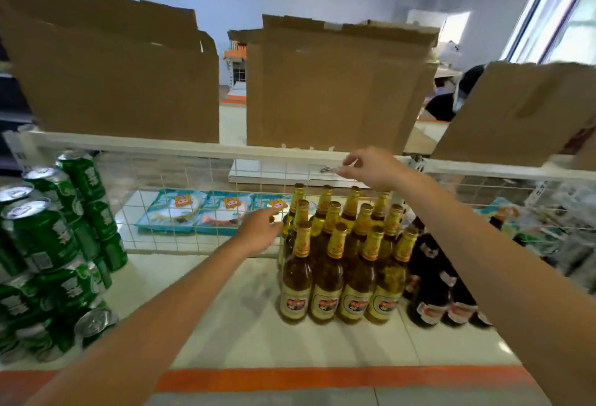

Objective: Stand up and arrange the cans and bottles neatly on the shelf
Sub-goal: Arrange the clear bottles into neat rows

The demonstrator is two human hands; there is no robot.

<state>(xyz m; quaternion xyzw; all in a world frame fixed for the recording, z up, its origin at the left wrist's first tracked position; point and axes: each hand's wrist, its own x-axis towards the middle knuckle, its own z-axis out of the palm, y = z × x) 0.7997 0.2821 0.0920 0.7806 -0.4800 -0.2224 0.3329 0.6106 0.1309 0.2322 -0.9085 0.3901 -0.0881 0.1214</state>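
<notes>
Several amber beer bottles [327, 276] upright in rows

They stand on the white shelf [242, 325] between stacked green cans [48, 241] at left and dark bottles [429, 264] at right. The left hand [258, 231] reaches beside the rear row, fingers loosely straight, empty. The right hand [371, 167] above pinches a small shiny object [327, 169], too blurred to name.

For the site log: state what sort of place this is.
Probably a small shop or its stockroom: a retail shelf with an orange front strip, rows of gold-capped beer bottles, stacked green cans, and opened cardboard boxes on the upper shelf.
</notes>
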